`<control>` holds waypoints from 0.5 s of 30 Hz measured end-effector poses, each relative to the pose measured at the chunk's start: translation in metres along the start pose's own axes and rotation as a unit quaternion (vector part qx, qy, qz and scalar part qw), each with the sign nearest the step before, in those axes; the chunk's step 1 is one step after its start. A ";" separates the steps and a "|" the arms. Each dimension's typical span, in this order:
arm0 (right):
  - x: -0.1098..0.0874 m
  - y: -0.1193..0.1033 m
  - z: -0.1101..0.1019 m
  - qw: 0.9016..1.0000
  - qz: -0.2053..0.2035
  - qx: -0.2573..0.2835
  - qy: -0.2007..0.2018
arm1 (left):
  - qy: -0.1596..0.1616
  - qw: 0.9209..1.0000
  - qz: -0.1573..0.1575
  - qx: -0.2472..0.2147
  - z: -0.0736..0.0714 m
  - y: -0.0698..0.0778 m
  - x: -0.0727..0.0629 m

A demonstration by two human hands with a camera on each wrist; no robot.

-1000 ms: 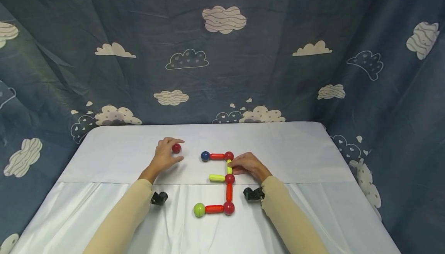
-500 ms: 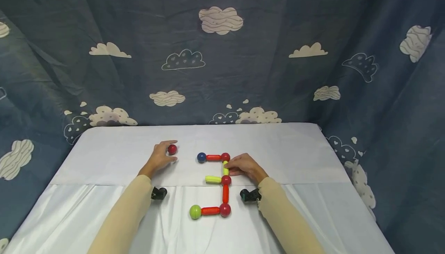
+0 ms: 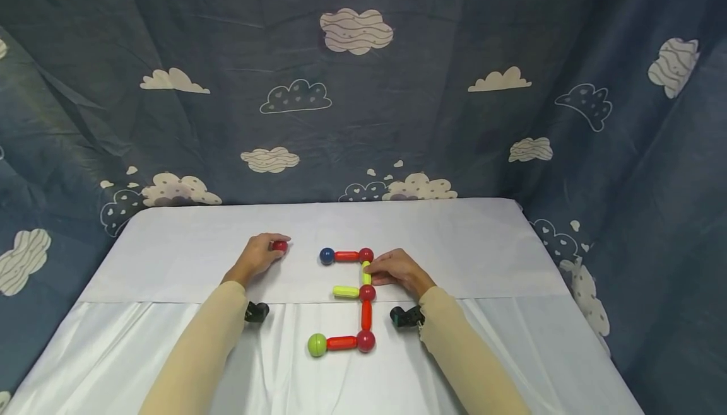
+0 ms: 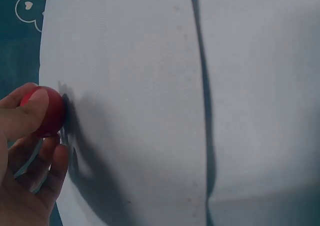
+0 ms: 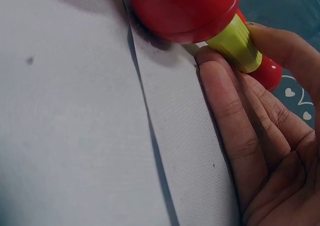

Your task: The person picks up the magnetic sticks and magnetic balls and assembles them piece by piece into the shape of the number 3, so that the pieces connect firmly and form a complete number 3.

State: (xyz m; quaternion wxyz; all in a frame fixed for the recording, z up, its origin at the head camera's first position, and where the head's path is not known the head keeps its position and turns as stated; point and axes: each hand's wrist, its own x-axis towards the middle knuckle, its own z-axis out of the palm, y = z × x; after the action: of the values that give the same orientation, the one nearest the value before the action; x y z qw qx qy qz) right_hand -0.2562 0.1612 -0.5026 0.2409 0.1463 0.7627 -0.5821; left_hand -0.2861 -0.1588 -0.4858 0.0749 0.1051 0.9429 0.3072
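On the left of the white table, my left hand [image 3: 255, 260] pinches a loose red ball [image 4: 55, 115] between thumb and fingers. My right hand [image 3: 400, 268] pinches an upright yellow-green rod [image 5: 237, 45] of a ball-and-rod figure. That rod joins the top red ball [image 3: 366, 255] to the middle red ball [image 3: 367, 292]. From the top ball a red rod runs left to a blue ball [image 3: 326, 256]. A second yellow-green rod [image 3: 346, 291] sticks out left from the middle ball, its far end bare. Below, red rods link a bottom red ball [image 3: 366, 340] and a green ball [image 3: 317, 345].
The white-covered table [image 3: 454, 232] has a seam across it. A dark blue curtain [image 3: 420, 99] with cloud prints hangs behind and at the sides. Black wrist cameras sit on both sleeves, near the table.
My left thumb and fingers have closed on the red ball, which they stood around before. The right hand keeps its hold on the rod. The head view has shifted slightly.
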 end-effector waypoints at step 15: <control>0.004 0.002 0.000 1.000 0.000 0.003 0.003 | -0.040 0.998 -0.045 -0.005 -0.007 0.013 -0.010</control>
State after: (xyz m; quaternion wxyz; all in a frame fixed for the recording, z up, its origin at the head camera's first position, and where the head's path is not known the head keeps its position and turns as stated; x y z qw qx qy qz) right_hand -0.2586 0.1615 -0.5067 0.2387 0.1489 0.7615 -0.5840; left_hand -0.2754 -0.1551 -0.4719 0.1267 0.0748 0.9415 0.3033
